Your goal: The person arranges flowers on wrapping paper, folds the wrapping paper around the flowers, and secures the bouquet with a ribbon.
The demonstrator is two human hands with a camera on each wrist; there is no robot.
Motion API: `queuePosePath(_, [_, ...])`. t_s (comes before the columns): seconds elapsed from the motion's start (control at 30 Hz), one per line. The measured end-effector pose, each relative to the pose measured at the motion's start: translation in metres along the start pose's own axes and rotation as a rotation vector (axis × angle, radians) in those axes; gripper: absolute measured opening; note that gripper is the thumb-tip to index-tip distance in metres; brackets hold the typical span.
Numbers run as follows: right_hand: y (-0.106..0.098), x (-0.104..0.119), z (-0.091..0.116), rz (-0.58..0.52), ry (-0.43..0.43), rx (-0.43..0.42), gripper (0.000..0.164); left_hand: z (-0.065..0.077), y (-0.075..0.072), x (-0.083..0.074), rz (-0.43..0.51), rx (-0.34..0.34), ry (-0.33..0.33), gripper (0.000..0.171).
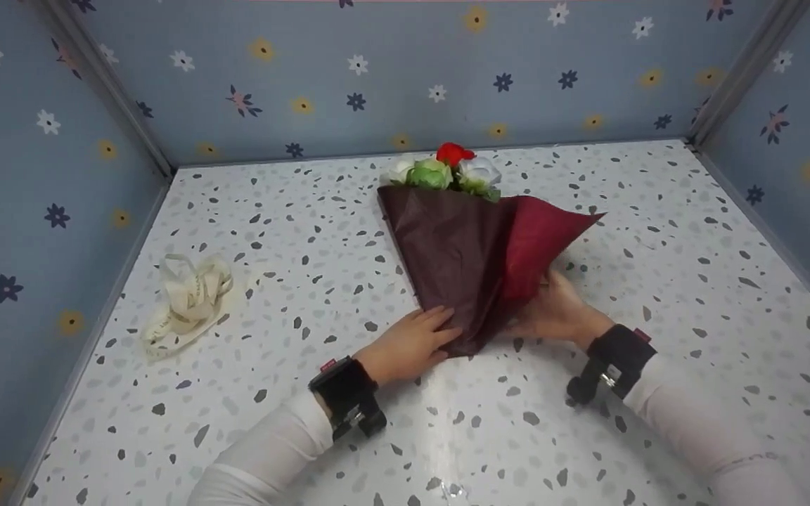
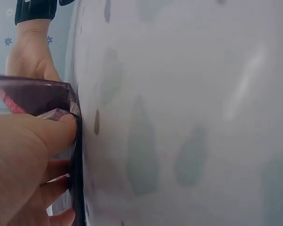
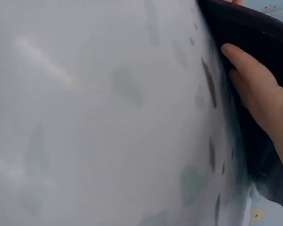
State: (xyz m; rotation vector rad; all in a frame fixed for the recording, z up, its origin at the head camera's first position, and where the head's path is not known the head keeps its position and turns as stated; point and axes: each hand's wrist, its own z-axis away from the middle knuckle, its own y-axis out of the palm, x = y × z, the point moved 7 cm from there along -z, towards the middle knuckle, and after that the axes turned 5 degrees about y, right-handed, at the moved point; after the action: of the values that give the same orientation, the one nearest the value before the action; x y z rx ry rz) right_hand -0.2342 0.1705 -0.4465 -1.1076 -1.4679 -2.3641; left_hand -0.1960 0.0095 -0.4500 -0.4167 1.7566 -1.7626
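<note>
A bouquet lies on the speckled table, wrapped in dark maroon paper (image 1: 447, 239) with a red inner side (image 1: 545, 239) showing at the right flap. Red, white and pale green flowers (image 1: 429, 174) stick out at its top. My left hand (image 1: 408, 344) rests on the lower left of the wrap, its fingers laid over the paper near the narrow end. Against the right flap is my right hand (image 1: 553, 309), with extended fingers touching the paper from the outer side; some fingertips are hidden by it. Up close, the right thumb side (image 3: 254, 75) touches dark paper.
A crumpled cream ribbon (image 1: 190, 302) with printed letters lies on the left of the table (image 1: 292, 407). Blue flower-patterned panels (image 1: 405, 77) enclose the back and both sides. Each wrist carries a black strap (image 1: 349, 393) with a small camera.
</note>
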Motion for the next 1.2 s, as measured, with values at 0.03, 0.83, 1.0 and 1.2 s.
queuePosePath(0.03, [0.005,-0.001,-0.003,0.057,-0.002,0.019,0.085,0.000,0.001,0.000,-0.004,0.002,-0.002,0.045])
queuePosePath(0.83, [0.019,-0.020,-0.053,1.507,0.184,-0.327,0.056,0.018,0.003,0.003,-0.013,0.015,0.012,0.037])
queuePosePath(1.0, [0.018,-0.020,-0.056,1.575,0.200,-0.308,0.056,0.023,-0.026,-0.016,-0.033,-0.269,0.117,0.019])
queuePosePath(1.2, [0.018,-0.015,-0.059,1.542,0.193,-0.319,0.058,0.005,-0.001,-0.025,-0.031,0.015,0.023,0.056])
